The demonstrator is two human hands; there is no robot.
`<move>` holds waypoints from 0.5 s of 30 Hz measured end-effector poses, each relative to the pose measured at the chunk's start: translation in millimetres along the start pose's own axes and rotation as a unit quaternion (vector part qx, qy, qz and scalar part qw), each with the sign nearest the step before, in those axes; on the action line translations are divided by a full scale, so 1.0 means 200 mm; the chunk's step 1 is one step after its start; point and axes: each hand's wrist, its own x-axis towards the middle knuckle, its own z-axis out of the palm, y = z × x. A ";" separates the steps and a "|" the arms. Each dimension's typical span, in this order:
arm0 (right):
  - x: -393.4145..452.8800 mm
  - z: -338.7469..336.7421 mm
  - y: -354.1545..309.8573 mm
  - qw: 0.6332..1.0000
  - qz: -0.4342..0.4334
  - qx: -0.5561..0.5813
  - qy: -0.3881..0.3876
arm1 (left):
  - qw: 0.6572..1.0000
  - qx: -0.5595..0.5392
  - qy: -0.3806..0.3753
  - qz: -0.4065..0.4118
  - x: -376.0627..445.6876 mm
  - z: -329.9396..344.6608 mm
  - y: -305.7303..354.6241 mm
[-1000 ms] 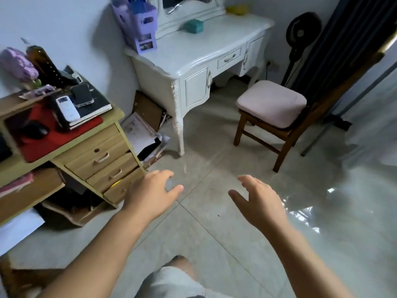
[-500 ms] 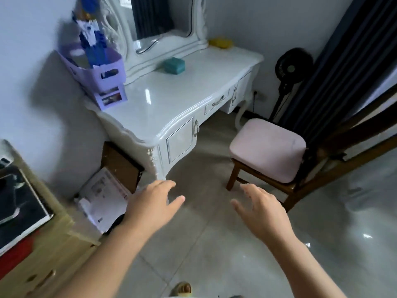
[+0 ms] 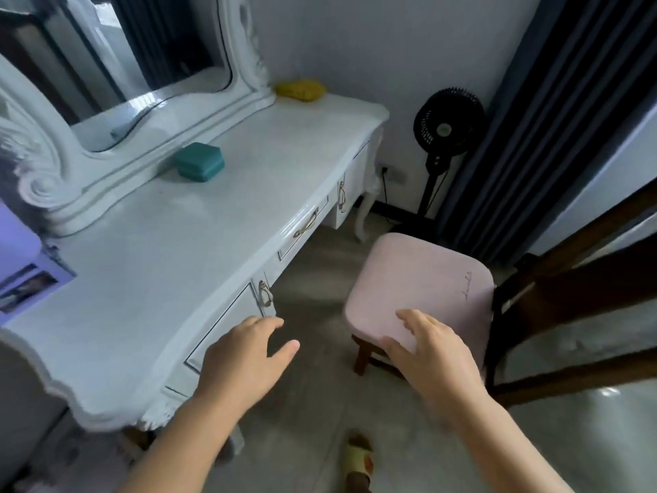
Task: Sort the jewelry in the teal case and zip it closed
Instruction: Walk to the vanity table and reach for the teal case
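Note:
The teal case lies closed on the white dressing table, close to the foot of the mirror frame. No jewelry shows outside it. My left hand hovers in front of the table's near corner, fingers spread, holding nothing. My right hand floats over the front edge of the pink chair cushion, also with fingers apart and nothing in it. Both hands are well short of the case.
A large white-framed mirror stands at the back of the table. A yellow object lies in the far corner. A purple organizer sits at the left edge. A black standing fan and dark curtains are behind the wooden chair.
The view has moved closer to the dressing table and turned right; the wooden desk at left is out of sight. Both hands stay held out, fingers apart.

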 end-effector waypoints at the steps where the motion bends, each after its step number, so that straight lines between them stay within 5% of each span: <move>1: 0.12 -0.01 0.00 1.000 -0.005 -0.001 -0.015 | 1.000 0.002 0.003 -0.005 0.10 -0.02 0.02; 15: 1.40 0.27 -0.56 0.971 -0.185 -0.010 -0.149 | 0.988 -0.009 0.053 -0.146 0.94 -0.17 -0.36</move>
